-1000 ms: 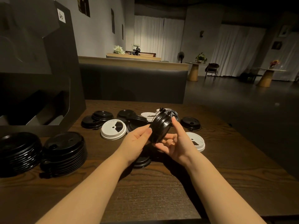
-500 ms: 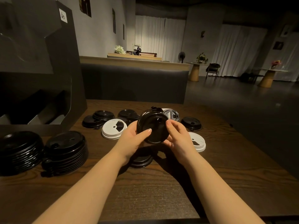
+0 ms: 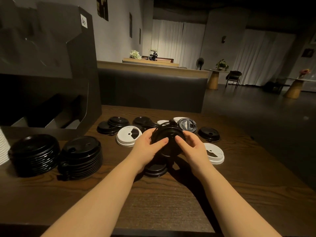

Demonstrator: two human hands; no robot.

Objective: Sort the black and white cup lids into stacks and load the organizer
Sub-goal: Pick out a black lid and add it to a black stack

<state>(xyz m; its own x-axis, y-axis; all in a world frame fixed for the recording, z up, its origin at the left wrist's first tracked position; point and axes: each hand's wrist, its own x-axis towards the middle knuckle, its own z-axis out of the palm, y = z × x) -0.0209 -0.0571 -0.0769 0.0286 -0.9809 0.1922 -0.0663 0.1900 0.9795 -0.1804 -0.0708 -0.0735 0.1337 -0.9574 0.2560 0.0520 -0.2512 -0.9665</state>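
A: Starting at the left, what does the person have to work with?

B: The organizer (image 3: 51, 65) stands at the far left of the tabletop (image 3: 171, 194), its slots dark and hard to read. In front of it sit two black stacks (image 3: 34, 154), side by side and just apart. Further right, loose black lids (image 3: 118, 121) lie scattered with a white lid (image 3: 129, 135) among them.

A: And the hands?

B: The left hand (image 3: 147, 146) and the right hand (image 3: 191, 147) both grip a small black bundle (image 3: 168, 141), held above the tabletop at the middle. Each thumb presses on its near face while the other fingers curl round the rim. Below it lies another black lid (image 3: 154, 168). To the right rest an upturned lid (image 3: 187, 125), one more black lid (image 3: 209, 133) and a second white lid (image 3: 214, 153).

A: So what is the step in hand?

B: It looks like squaring up the held lids so that they nest. To do it well, the person should probably keep the rims level and press evenly from both sides, turning the bundle until the sip tabs line up. A tab seems to stick out at the top, so that lid may be seated askew.

A: What could go wrong?

B: Squeezing hard on one edge might pop a lid loose or bend it. Once nested, the bundle would likely sit best on the nearer black stack, with the white lids kept apart for their own pile.
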